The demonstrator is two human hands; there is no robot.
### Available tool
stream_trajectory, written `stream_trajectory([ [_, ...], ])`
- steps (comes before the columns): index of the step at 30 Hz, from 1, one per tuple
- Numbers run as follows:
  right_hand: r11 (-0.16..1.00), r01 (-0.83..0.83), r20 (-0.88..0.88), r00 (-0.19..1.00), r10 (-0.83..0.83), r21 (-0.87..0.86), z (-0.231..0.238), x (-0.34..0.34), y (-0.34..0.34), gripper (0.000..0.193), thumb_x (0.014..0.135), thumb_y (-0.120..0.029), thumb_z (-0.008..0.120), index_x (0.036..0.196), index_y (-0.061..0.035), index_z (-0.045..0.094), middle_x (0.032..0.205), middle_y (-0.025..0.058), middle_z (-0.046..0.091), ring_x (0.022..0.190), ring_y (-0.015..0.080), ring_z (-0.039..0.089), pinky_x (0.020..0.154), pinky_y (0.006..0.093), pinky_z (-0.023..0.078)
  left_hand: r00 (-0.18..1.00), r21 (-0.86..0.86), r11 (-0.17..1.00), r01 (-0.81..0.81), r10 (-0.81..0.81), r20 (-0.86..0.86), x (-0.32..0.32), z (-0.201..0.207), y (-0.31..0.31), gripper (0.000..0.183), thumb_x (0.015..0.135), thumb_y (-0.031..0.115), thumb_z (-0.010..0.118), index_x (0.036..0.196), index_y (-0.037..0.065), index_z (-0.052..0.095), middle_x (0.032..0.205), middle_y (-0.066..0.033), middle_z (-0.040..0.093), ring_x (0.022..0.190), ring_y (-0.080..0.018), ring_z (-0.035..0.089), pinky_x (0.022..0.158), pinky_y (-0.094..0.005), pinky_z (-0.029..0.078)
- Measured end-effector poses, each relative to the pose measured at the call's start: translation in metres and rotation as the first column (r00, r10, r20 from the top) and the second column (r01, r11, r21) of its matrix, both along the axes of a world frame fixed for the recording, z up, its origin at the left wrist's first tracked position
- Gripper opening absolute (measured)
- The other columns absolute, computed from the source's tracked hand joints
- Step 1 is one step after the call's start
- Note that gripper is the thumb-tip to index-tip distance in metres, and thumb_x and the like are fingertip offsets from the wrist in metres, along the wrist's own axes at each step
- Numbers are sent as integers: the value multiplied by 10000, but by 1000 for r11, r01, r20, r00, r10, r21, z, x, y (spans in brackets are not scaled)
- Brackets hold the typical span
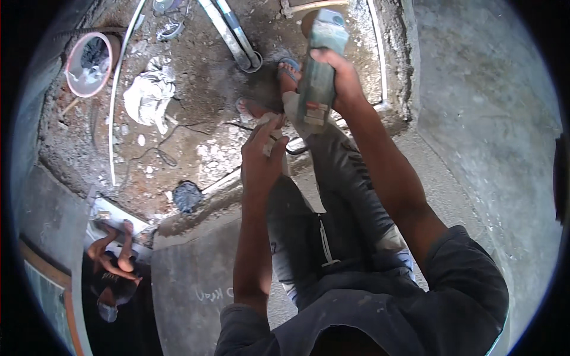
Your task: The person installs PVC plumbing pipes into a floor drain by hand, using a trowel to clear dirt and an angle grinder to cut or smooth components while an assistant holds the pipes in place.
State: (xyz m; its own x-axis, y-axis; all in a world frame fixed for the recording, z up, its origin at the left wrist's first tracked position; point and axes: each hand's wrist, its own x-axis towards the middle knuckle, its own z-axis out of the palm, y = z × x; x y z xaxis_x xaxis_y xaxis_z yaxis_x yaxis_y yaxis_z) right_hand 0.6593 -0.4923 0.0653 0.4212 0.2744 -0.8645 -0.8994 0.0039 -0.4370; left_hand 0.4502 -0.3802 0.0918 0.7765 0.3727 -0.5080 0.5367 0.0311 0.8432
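My right hand [339, 74] is wrapped round the body of a dusty green angle grinder [321, 77], held up with its head pointing away from me. A round, brownish disc partly shows beside the head. My left hand [262, 151] is raised left of the grinder's rear end, its fingers bent toward the thumb. Something pale shows at the fingers, but I cannot make it out. A dark power cord [297, 152] loops below the grinder and passes by my left hand. Beneath my hands are my sandalled feet [289, 71] on rough, dusty ground.
Ahead stand two pale pipes [228, 35]. To the left are a pinkish bucket [89, 65], a white sack [148, 95], a long white pipe [119, 89] and a dark plastic-covered lump [187, 196]. Another person [116, 267] crouches at lower left. A concrete wall [475, 118] rises at right.
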Motion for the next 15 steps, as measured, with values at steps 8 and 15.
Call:
stream_trajectory([
  [8,991,-127,-101,986,130,42,-30,-14,37,297,928,-288,695,1057,-31,625,872,136,708,776,273,736,728,423,612,985,-24,986,-167,167,39,-10,-16,-7,474,865,74,799,1317,-11,684,1210,-202,743,1156,-266,709,973,-373,550],
  [15,944,-319,5,947,320,78,-50,-61,60,294,998,-342,629,1044,-51,624,867,96,665,734,240,675,709,387,578,959,51,968,-244,233,163,-72,-36,-5,374,839,181,803,1182,47,737,1142,-146,732,1035,-352,702,876,-436,574],
])
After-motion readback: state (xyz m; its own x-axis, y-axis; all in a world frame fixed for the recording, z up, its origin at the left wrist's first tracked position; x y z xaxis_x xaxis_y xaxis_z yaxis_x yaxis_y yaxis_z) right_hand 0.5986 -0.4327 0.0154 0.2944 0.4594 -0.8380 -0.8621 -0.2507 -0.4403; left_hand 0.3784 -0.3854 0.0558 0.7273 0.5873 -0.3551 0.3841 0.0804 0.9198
